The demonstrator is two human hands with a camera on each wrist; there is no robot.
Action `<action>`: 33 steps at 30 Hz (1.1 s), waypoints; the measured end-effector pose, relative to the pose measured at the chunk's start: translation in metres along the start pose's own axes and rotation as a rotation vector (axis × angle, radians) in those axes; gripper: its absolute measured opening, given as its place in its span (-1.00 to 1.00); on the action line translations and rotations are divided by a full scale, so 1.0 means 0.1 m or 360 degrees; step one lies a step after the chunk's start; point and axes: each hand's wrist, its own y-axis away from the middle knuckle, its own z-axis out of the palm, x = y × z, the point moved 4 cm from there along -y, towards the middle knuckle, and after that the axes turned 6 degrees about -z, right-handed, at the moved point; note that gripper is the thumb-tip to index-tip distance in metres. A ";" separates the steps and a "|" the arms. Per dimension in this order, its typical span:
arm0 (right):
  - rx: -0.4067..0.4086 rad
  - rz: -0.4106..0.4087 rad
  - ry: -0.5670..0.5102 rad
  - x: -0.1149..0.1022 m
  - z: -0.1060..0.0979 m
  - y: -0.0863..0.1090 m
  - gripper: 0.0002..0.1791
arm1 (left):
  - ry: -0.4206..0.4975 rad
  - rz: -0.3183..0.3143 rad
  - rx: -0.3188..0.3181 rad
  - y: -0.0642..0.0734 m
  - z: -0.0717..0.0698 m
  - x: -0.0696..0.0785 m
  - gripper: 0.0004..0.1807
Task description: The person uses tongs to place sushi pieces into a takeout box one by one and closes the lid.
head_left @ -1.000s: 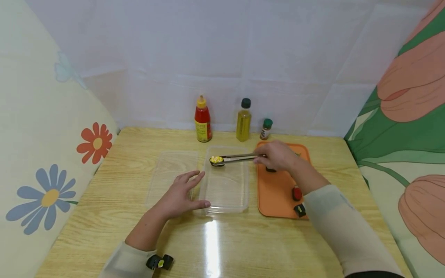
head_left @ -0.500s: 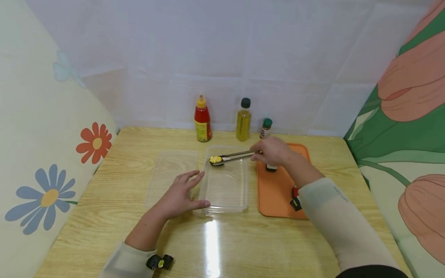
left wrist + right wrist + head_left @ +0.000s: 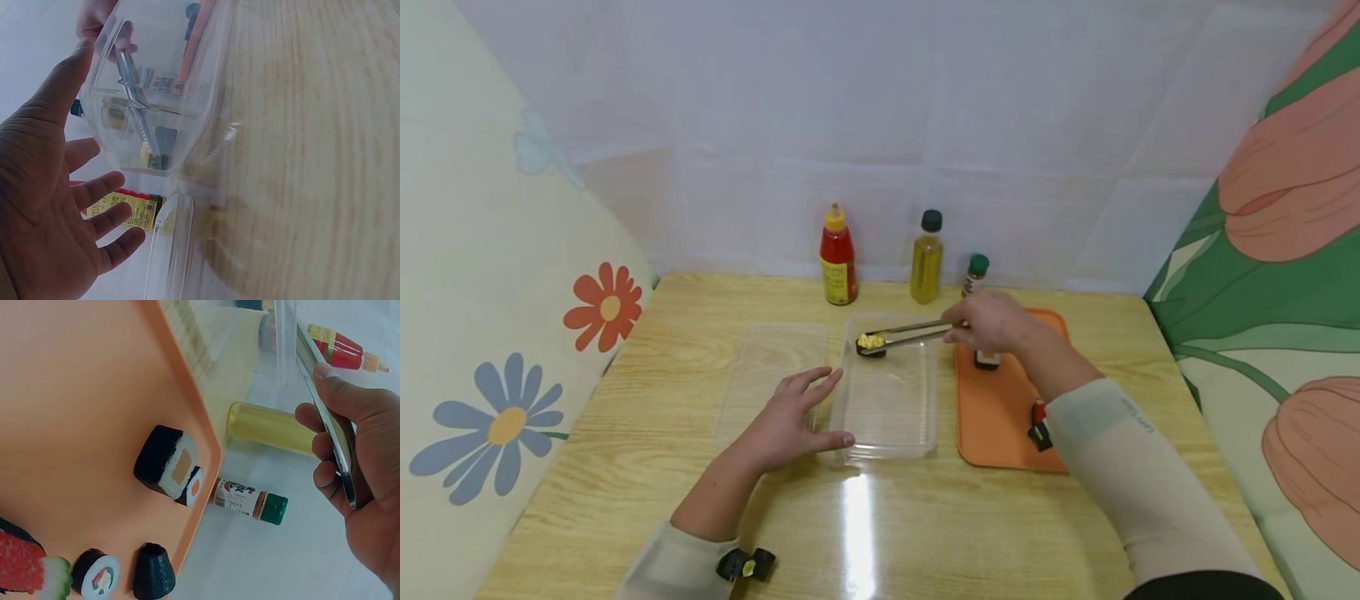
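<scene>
My right hand (image 3: pixel 992 322) grips metal tongs (image 3: pixel 913 337), which reach leftward over a clear plastic container (image 3: pixel 891 452). At the tongs' tips, inside the container near its back left corner, is a corn-topped sushi piece (image 3: pixel 870 344) wrapped in dark seaweed. Whether it touches the container floor I cannot tell. My left hand (image 3: pixel 793 423) is spread with fingers apart beside the container's left side, its thumb at the rim. In the left wrist view, the palm of that hand (image 3: pixel 44 206) holds nothing.
An orange tray (image 3: pixel 992 442) at the right bears several sushi pieces, including a square roll (image 3: pixel 167 461), partly hidden by my arm. A clear lid (image 3: pixel 775 342) lies left of the container. Behind stand a red sauce bottle (image 3: pixel 838 262), an oil bottle (image 3: pixel 927 262) and a spice jar (image 3: pixel 976 273).
My right hand has shifted slightly up and left overall. The corn-topped sushi dipped a little left, then moved slightly right with the tongs. My left hand has stayed still.
</scene>
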 end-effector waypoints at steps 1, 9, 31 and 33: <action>0.0006 0.0004 0.0000 0.00 0.00 0.01 -0.60 | -0.0001 0.0000 0.0001 0.00 0.00 0.00 0.20; 0.0062 -0.0043 0.0009 0.04 -0.04 0.09 -0.73 | 0.0001 0.0006 -0.0003 0.00 -0.01 0.02 0.20; 0.0184 -0.0070 -0.0107 0.12 -0.10 0.54 -0.69 | -0.0034 0.0002 -0.0006 -0.02 -0.02 0.03 0.20; 0.0204 -0.0044 -0.0131 0.13 -0.09 0.60 -0.62 | -0.0038 0.0000 -0.0005 -0.02 -0.02 0.03 0.20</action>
